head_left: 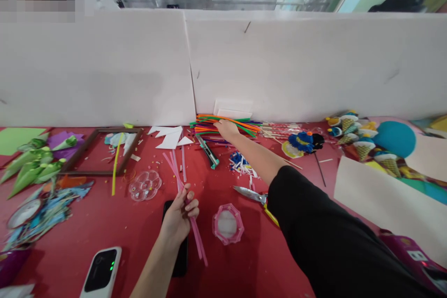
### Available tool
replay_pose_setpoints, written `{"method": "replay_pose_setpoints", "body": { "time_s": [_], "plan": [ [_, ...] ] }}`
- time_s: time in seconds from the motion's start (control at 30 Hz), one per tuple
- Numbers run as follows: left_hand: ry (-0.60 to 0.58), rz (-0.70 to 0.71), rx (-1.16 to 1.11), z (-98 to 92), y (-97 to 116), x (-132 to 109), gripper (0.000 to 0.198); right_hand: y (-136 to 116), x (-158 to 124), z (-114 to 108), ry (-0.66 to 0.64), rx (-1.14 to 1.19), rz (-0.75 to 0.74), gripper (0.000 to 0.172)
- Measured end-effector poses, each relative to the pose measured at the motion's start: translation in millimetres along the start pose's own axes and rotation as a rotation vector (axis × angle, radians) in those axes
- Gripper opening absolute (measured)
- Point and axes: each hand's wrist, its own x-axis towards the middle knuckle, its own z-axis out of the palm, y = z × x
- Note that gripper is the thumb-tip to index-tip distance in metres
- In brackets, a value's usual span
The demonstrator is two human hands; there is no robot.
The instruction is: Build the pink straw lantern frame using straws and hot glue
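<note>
Several long pink strips (197, 237) are held in my left hand (181, 214), whose fingers curl round them above a dark phone (180, 256). My right hand (226, 129) reaches to the far side of the red table (139, 237), over a pile of coloured sticks (209, 118) by the white board. Its fingertips are at the pile, and whether they grip a stick is hidden. A pink octagonal ring with a pale centre (227, 224) lies right of my left hand. Scissors with yellow handles (256, 198) lie partly under my right sleeve.
A cutter (208, 152) lies below the sticks. To the left are a clear flower-shaped tray (145, 185), a brown frame (80, 151) and a white device (101, 272). Small cone figures (363, 148) stand right. A white board (104, 65) borders the table's back.
</note>
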Motion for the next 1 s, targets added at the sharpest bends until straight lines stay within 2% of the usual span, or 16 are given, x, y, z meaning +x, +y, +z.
{"method": "replay_pose_setpoints", "body": {
  "time_s": [0.1, 0.33, 0.57, 0.8, 1.0],
  "plan": [
    [0.009, -0.008, 0.0, -1.8, 0, 1, 0.009, -2, 5, -2, 0.034, -0.048, -0.027, 0.033],
    [0.021, -0.012, -0.012, -4.2, 0, 0, 0.011, -9, 13, -3, 0.003, -0.112, -0.104, 0.034],
    [0.011, -0.017, -0.01, -4.4, -1, 0, 0.006, -16, 19, 0, 0.02, -0.103, -0.051, 0.034],
    [-0.003, -0.019, -0.004, -4.4, 0, -1, 0.007, -15, 14, -3, 0.122, 0.048, 0.024, 0.035],
    [-0.015, -0.018, 0.0, -4.3, -1, -2, 0.008, -7, 13, -18, 0.186, 0.273, 0.078, 0.036]
  ]
}}
